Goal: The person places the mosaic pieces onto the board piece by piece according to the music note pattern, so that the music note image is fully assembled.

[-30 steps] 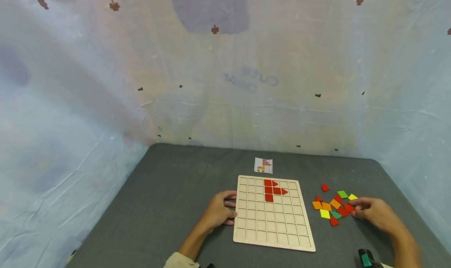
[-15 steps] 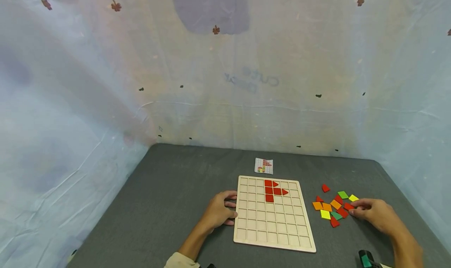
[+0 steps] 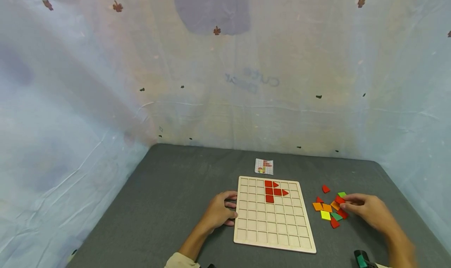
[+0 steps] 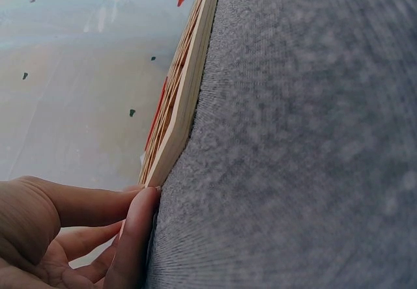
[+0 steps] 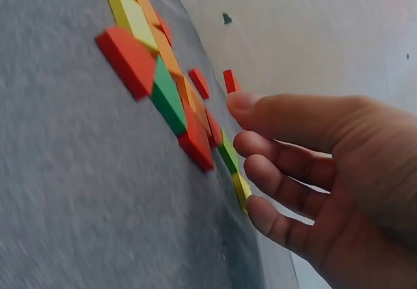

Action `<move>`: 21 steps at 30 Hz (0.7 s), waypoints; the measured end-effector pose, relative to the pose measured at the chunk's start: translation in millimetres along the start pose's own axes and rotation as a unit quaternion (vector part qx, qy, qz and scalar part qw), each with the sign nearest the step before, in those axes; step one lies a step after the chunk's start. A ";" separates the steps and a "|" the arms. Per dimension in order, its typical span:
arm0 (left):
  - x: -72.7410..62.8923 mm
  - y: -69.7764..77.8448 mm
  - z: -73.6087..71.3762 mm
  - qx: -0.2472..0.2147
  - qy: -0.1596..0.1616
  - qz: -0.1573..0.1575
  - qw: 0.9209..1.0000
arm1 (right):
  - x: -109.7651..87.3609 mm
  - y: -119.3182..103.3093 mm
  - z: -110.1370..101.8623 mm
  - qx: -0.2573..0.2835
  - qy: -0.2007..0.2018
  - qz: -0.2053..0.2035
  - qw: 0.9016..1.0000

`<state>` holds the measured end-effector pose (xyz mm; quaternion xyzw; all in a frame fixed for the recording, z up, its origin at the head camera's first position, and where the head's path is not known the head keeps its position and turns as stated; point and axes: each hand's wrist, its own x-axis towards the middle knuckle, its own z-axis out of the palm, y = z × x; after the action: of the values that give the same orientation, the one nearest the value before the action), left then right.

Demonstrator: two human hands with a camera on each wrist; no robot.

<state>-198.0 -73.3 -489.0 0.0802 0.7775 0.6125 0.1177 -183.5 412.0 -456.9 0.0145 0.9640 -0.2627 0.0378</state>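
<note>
A pale wooden grid board [image 3: 273, 225] lies on the table, with several red tiles [image 3: 269, 191] set in its upper cells. My left hand [image 3: 218, 211] holds the board's left edge, its fingers curled and its thumb against the rim; the left wrist view shows the thumb [image 4: 98, 204] and a finger meeting at that edge. My right hand [image 3: 368, 211] pinches a small red tile [image 5: 230, 81] between thumb and finger, raised above the loose pile. Under and beside it lie green [image 5: 169, 97], yellow [image 5: 133, 21], orange and red tiles.
A small printed card [image 3: 264, 166] with a coloured grid pattern lies behind the board. A lone red tile [image 3: 325, 189] sits at the back of the pile. The grey table [image 3: 176, 182] is backed by a pale patterned curtain [image 3: 225, 84].
My right hand has lifted a red tile from the pile's right side and moved slightly left and up with it. My left hand and the board have stayed put.
</note>
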 end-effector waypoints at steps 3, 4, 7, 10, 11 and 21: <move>0.0 0.0 0.0 -0.001 -0.001 -0.001 1.000 | 0.2 -9.6 3.3 0.010 0.002 -0.008 1.000; 0.1 0.1 -0.1 -0.001 -0.001 -0.001 1.000 | 0.3 -13.1 4.2 0.015 0.002 -0.009 1.000; 0.0 0.5 -0.1 -0.002 -0.001 -0.001 1.000 | 2.0 -23.5 7.2 0.023 0.003 -0.016 1.000; 0.0 1.0 -0.2 -0.002 -0.002 0.000 1.000 | 4.3 -32.0 10.8 0.026 0.008 -0.020 0.999; 0.0 1.1 -0.1 -0.002 -0.002 -0.001 1.000 | 5.0 -34.5 11.9 0.029 0.009 -0.021 0.999; 0.4 -0.7 0.2 0.002 -0.001 0.002 1.000 | 8.2 -52.6 19.1 0.033 0.010 -0.041 0.999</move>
<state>-198.3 -73.2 -489.8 0.0827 0.7785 0.6111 0.1170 -193.0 357.1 -447.4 -0.0217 0.9548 -0.2960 0.0169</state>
